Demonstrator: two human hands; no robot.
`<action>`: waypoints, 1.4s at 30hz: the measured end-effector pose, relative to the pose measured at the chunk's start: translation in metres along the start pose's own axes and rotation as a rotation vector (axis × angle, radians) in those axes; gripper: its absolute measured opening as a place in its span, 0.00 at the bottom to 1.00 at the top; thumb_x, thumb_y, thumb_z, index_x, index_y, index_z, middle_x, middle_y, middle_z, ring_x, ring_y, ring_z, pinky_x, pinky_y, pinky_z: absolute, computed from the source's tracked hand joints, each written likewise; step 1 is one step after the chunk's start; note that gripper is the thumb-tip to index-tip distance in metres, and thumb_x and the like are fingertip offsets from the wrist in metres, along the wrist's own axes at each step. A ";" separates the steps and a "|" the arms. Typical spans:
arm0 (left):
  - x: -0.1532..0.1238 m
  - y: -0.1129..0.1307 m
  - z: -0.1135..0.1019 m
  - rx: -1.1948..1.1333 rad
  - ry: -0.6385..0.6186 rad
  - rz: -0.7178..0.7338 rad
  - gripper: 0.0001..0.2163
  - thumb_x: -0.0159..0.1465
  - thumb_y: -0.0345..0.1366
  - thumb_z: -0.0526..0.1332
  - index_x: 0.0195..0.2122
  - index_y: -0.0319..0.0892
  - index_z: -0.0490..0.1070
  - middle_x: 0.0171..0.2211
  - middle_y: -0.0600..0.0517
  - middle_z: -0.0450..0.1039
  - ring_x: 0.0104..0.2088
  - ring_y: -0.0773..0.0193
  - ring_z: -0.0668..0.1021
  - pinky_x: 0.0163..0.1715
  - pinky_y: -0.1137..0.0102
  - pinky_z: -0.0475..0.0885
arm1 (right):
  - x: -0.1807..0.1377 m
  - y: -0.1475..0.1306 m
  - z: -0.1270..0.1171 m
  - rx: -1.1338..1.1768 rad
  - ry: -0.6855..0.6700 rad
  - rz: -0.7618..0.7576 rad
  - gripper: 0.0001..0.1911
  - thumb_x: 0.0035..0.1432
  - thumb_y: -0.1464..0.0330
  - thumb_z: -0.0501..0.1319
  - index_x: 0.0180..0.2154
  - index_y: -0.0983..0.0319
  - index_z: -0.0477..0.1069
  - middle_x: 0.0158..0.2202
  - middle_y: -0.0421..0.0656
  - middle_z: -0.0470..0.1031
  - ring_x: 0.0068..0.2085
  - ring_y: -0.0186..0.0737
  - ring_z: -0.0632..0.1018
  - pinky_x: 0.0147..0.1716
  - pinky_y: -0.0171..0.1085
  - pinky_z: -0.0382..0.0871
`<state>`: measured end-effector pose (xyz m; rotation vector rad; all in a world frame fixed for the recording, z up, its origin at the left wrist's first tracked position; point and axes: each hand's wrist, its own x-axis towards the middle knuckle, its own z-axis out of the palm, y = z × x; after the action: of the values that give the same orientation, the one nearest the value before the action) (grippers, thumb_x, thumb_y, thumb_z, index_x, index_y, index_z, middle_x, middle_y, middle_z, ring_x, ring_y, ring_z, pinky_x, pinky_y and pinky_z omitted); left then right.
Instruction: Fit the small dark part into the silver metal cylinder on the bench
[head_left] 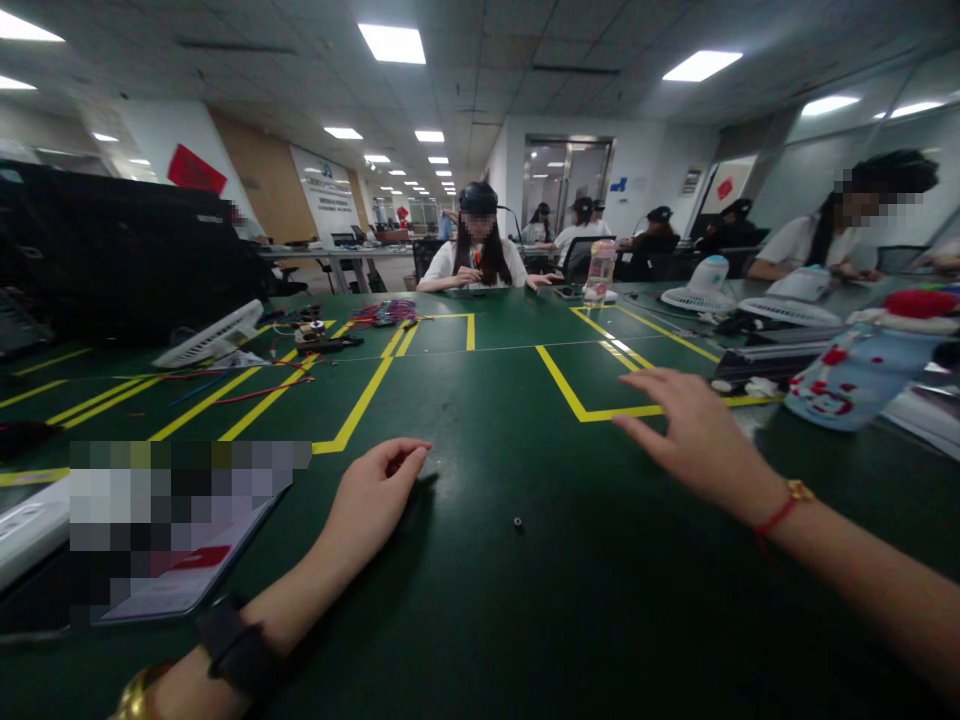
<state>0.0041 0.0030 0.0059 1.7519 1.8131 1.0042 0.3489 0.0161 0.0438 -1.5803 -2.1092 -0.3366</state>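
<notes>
My left hand (379, 495) is low over the green table (480, 620), its thumb and curled index finger close together in a pinch. What lies between those fingers, if anything, is hidden; a dark patch beside the thumb could be its shadow. My right hand (694, 435) hovers above the table with thumb and fingers apart and nothing in it. Between the hands, nearer to me, a small dark cylindrical piece (518, 524) with a light centre sits on the table, touched by neither hand.
Yellow tape (559, 385) marks the table. Left are a blurred-out flat panel (172, 585), loose wires (382, 313) and a white fan (214, 335). Right stand a light-blue cartoon bottle (855, 375) and more fans (701, 288). A person (476, 245) sits opposite, beside a pink-lidded bottle (600, 272).
</notes>
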 end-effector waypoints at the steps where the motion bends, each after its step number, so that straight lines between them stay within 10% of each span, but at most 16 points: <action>1: 0.000 0.000 0.000 0.002 -0.002 -0.003 0.16 0.60 0.47 0.54 0.40 0.43 0.74 0.37 0.50 0.77 0.37 0.56 0.76 0.33 0.67 0.66 | -0.006 -0.024 0.003 0.124 -0.058 -0.143 0.25 0.59 0.59 0.53 0.55 0.62 0.63 0.55 0.50 0.65 0.56 0.46 0.65 0.54 0.49 0.58; 4: 0.001 -0.002 0.001 -0.005 -0.014 -0.004 0.15 0.60 0.46 0.55 0.41 0.44 0.74 0.38 0.50 0.77 0.38 0.56 0.76 0.36 0.67 0.66 | -0.027 -0.080 0.019 0.413 -0.278 -0.472 0.21 0.61 0.69 0.51 0.56 0.58 0.63 0.55 0.43 0.66 0.57 0.38 0.64 0.56 0.41 0.58; 8: 0.001 -0.004 0.001 -0.018 -0.017 0.005 0.15 0.60 0.46 0.55 0.40 0.44 0.74 0.38 0.51 0.76 0.39 0.56 0.75 0.38 0.66 0.66 | -0.037 -0.094 0.034 0.532 -0.330 -0.484 0.18 0.60 0.77 0.48 0.43 0.59 0.73 0.42 0.41 0.75 0.46 0.33 0.72 0.48 0.35 0.66; 15: 0.000 -0.006 0.001 -0.028 -0.019 0.013 0.15 0.60 0.46 0.55 0.40 0.44 0.74 0.37 0.51 0.76 0.38 0.57 0.75 0.38 0.66 0.66 | 0.001 -0.010 -0.009 0.063 0.014 -0.023 0.12 0.60 0.68 0.51 0.41 0.64 0.70 0.40 0.49 0.73 0.42 0.43 0.72 0.42 0.43 0.65; 20: 0.001 -0.005 0.001 -0.023 -0.024 0.014 0.14 0.60 0.46 0.55 0.40 0.44 0.74 0.37 0.51 0.76 0.39 0.56 0.75 0.38 0.65 0.66 | 0.019 0.060 -0.025 -0.180 -0.211 0.371 0.15 0.59 0.64 0.49 0.35 0.65 0.71 0.35 0.52 0.74 0.35 0.44 0.73 0.35 0.41 0.62; 42: 0.000 -0.005 0.002 -0.013 -0.030 0.026 0.14 0.60 0.45 0.55 0.39 0.45 0.74 0.36 0.52 0.76 0.38 0.57 0.76 0.38 0.66 0.66 | 0.023 0.094 -0.014 -0.165 -0.304 0.487 0.18 0.54 0.55 0.53 0.32 0.60 0.74 0.34 0.48 0.75 0.34 0.44 0.74 0.31 0.39 0.62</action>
<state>0.0022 0.0032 0.0007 1.7779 1.7662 0.9923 0.4364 0.0572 0.0591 -2.2948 -1.8487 -0.1074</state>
